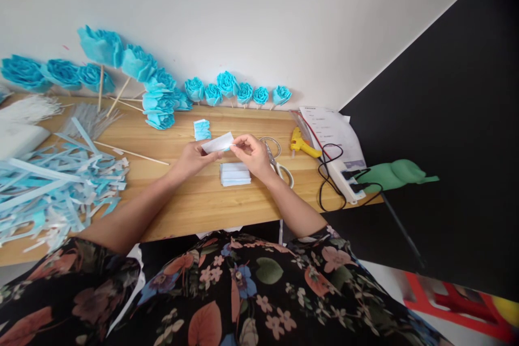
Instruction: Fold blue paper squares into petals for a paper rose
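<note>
Over a wooden table [182, 203], you held a small white strip [217, 144] up between both hands, a trace of blue showing along its lower edge. Your left hand [195, 157] was nearly closed on the left end of the piece, thumb along the near side. Your right hand [254, 155] pinched the opposite end between thumb and forefinger, the other fingers loosely curled. Just below the strip lay a stack of pale blue folded pieces [235, 174]; beyond it rested a small bright-blue piece [201, 130]. Scissors [287, 174] lay partly hidden behind your right hand, and whether the two touched could not be told. A yellow glue gun [300, 143] lay farther right, near a white power strip [344, 181]. Blue flowers [227, 84] lined the wall, and a heap of cut strips [60, 194] covered the table's left side.

The step in hand appeared to be fine work on the strip's right end, perhaps a fold or a pinch; the fingertips were too small to tell which. The next move seemed to call for a steady left grip and a light, exact right pinch, with the thin piece kept from creasing.
</note>
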`<state>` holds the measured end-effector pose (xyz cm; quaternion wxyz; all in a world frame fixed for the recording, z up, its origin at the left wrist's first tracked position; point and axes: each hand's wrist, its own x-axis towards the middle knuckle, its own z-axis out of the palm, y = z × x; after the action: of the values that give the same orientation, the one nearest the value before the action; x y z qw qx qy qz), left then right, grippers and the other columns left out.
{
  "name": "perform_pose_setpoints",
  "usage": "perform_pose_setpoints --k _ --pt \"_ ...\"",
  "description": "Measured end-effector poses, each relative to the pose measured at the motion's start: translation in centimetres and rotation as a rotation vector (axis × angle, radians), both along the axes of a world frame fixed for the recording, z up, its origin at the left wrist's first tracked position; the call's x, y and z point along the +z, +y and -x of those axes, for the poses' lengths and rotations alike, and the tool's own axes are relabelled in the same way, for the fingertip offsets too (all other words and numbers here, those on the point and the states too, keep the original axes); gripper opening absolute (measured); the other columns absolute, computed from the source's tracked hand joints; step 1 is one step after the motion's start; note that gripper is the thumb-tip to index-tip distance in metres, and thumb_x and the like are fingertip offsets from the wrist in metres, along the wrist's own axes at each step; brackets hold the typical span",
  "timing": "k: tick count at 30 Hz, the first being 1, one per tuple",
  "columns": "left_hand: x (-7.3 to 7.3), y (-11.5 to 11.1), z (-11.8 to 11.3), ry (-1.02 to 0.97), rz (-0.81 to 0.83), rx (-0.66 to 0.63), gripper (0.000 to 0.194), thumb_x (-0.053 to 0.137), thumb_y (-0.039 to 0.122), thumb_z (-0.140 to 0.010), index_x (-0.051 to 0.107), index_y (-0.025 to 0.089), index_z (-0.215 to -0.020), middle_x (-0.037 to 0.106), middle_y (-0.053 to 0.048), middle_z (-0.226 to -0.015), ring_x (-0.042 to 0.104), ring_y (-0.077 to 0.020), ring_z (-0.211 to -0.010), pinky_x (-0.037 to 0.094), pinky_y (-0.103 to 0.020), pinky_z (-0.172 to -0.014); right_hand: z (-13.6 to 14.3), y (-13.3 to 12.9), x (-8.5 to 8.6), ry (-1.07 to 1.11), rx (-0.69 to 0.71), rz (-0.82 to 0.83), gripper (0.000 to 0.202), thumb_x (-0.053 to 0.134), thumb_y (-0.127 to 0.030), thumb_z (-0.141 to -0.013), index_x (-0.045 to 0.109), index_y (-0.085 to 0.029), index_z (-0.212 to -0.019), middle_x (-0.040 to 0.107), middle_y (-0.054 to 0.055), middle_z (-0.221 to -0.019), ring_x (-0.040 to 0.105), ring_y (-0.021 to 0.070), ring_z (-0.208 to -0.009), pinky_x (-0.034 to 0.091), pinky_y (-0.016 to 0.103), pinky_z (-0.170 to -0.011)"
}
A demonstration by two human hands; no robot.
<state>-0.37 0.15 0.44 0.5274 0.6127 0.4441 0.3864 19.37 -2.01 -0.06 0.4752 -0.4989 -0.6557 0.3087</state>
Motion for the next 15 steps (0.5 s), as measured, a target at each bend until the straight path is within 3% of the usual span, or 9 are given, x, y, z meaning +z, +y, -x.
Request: perform_pose_setpoints --k 9,15 --pt "-0.71 0.41 0.3 0.03 -0.048 0.06 0.031 0.074 0.043 -0.07 0.066 0.015 -0.062 0.059 0.0 -0.057 0.043 -0.0095 -0.051 0.032 -0.024 -0.05 -0.07 0.26 -0.41 0.07 0.066 0.047 0.035 0.066 -0.039 -0.085 0.059 -0.023 -0.115 0.072 0.003 -0.094 0.068 0.0157 -0.086 0.056 0.031 -0.086" --pt "-0.96 0.34 0.28 0.022 -0.08 0.025 0.031 0.072 0.046 -0.072 0.065 0.016 -0.067 0.06 0.0 -0.061 0.047 -0.0109 -0.055 0.035 -0.024 -0.052 -0.15 0.19 -0.31 0.077 0.189 0.066 0.064 0.067 -0.042 -0.087 0.043 -0.024 -0.144 0.071 0.006 -0.107 0.069 0.0189 -0.092 0.058 0.033 -0.082"
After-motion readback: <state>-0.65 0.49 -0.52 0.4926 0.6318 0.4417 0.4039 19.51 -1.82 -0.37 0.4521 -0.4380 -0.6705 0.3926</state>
